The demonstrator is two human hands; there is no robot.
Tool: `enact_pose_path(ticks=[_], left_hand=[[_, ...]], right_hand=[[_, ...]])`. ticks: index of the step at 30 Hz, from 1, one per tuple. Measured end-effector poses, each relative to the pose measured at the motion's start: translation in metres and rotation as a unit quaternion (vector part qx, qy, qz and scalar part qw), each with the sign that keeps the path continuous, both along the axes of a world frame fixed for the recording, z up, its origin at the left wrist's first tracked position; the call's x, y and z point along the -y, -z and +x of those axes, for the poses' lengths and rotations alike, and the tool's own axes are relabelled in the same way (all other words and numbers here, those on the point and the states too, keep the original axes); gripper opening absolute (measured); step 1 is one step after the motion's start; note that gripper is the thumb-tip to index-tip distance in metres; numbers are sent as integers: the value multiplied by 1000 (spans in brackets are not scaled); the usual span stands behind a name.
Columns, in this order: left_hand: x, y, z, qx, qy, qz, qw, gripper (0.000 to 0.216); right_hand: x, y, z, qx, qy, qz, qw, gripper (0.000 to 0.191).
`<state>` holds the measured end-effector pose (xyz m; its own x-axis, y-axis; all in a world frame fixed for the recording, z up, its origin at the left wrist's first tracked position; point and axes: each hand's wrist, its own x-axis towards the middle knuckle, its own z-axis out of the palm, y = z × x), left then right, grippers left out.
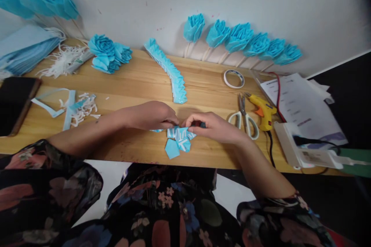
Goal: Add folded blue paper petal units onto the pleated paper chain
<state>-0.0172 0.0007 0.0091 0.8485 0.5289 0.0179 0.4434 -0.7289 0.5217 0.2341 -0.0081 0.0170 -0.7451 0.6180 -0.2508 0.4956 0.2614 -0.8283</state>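
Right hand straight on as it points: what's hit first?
The right hand would likely meet the flat light-blue pieces with white strips first, then the left hand; depth is unclear.

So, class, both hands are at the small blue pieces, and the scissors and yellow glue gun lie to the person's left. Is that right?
No: the scissors and yellow glue gun lie to the person's right, as the head view shows. The left hand and right hand are indeed at the small blue pieces.
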Motion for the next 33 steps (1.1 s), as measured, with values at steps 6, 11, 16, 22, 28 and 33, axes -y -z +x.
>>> enact_pose_path(ticks=[6, 11, 16, 22, 28, 33], left_hand=[[-16, -6, -6, 89, -125, -94, 984, 37], [-25, -4, -10, 243, -267, -182, 915, 48], [-24, -3, -7, 264, -271, -233, 896, 39], [-22, -2, -3, 274, -286, -241, 886, 28], [-22, 0, -1, 341, -322, -249, 848, 26], [-21, 3, 2, 368, -319, -262, 833, 27]], right_hand=[[-27, -3, -10, -93, 144, 27, 985, 14], [-47, 5, -29, -156, 219, 62, 961, 15], [-40, 14, -40, -152, 236, 95, 955, 16], [-34, 15, -38, -177, 259, 82, 946, 29], [-37, 18, -33, -219, 246, 12, 944, 36], [-35, 18, -35, -196, 242, 13, 950, 27]])
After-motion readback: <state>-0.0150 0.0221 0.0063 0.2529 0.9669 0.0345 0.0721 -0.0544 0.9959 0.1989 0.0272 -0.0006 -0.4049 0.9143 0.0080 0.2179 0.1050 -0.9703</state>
